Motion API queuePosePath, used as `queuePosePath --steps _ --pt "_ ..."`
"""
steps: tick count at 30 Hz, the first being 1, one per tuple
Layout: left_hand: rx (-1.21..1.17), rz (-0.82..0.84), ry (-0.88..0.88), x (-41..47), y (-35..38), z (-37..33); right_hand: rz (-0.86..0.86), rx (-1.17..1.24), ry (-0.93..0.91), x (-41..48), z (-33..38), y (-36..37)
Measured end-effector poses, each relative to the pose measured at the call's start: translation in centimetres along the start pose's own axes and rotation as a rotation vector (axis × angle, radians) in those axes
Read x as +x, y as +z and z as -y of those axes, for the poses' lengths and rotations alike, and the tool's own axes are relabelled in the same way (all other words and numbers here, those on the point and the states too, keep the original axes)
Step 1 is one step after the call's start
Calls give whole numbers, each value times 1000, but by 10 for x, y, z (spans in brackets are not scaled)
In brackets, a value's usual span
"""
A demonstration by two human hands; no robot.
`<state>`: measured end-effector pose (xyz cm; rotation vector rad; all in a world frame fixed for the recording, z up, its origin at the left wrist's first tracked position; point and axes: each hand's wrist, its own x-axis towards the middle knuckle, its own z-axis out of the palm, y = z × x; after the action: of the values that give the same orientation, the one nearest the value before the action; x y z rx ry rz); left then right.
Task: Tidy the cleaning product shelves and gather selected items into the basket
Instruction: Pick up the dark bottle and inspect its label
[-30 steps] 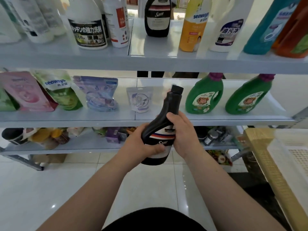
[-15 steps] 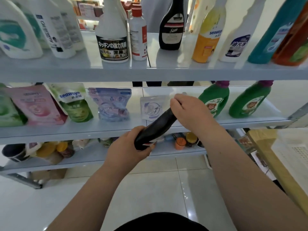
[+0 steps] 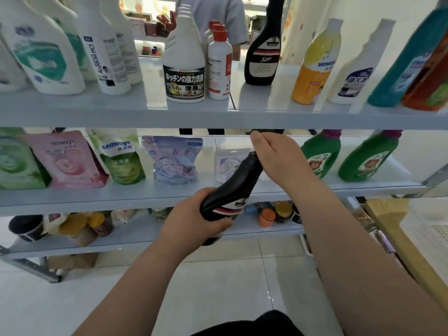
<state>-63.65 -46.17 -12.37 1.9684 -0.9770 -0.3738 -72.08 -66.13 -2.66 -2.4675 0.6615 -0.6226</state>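
**Tilting black plastic bottle with striped label [image 3: 232, 190], item in hand**

Upright a second ago, it now leans neck-up across the middle shelf's front edge [image 3: 121, 200]. Left hand [image 3: 194, 219] grasps the base. Right hand [image 3: 281, 161] has shifted from body to neck, and its grip there cannot be told. Neither shelved nor in the white perforated plastic basket [image 3: 431, 238] at right; placement likely pending.

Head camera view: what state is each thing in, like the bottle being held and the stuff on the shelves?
black bottle, tilted, held in both hands.
left hand, grips the bottle's base.
right hand, curled round its neck.
second black bottle, upright on the top shelf.
green bottles, standing on the middle shelf.
pink pouch, standing there too.
basket, only partly in view.
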Motion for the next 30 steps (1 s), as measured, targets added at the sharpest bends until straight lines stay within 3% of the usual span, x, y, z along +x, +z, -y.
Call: queuePosePath --steps 3,7,11,19,21,24,26,30 --pt "-105 -99 7 11 3 -11 -3 440 75 -7 -4 3" --pt "-457 -205 -64 47 5 -44 193 757 138 -19 -20 26" --pt "-556 -226 -78 97 11 -78 65 986 166 -1 -29 23" --pt "-464 -176 140 210 16 -151 -264 979 52 76 -68 -47" --pt "-438 -239 159 250 11 -161 -313 926 31 94 -75 -57" --pt "-214 -372 192 303 7 -177 -360 901 6 115 -81 -66" --pt "-51 -412 168 333 10 -183 -367 884 -2 125 -84 -66" --pt "111 -318 42 375 19 -180 -324 821 -16 134 -92 -63"
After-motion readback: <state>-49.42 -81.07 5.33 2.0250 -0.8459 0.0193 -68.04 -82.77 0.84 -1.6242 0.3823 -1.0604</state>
